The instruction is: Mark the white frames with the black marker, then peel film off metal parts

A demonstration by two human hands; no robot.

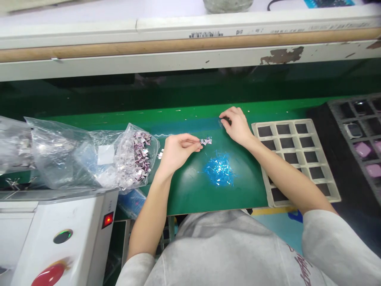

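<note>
My left hand [181,151] is over the green tabletop, thumb and fingers pinched at a small cluster of silvery, purplish metal pieces [206,141]. My right hand [237,124] is farther back and to the right, its thumb and index finger curled close together. Something thin and bluish shows faintly at those fingertips, too small to name. Between and in front of the hands lies a loose pile of small shiny blue strips [220,170]. To the left, a clear plastic bag [127,159] spills many more of the metal pieces [142,159] at its mouth.
A cream compartment tray [311,137] lies under my right forearm. Beyond it stands a dark foam tray [333,115] with pink and dark items. At the lower left is a white machine [80,238] with a red button [50,274]. A pale shelf edge [166,59] crosses the back.
</note>
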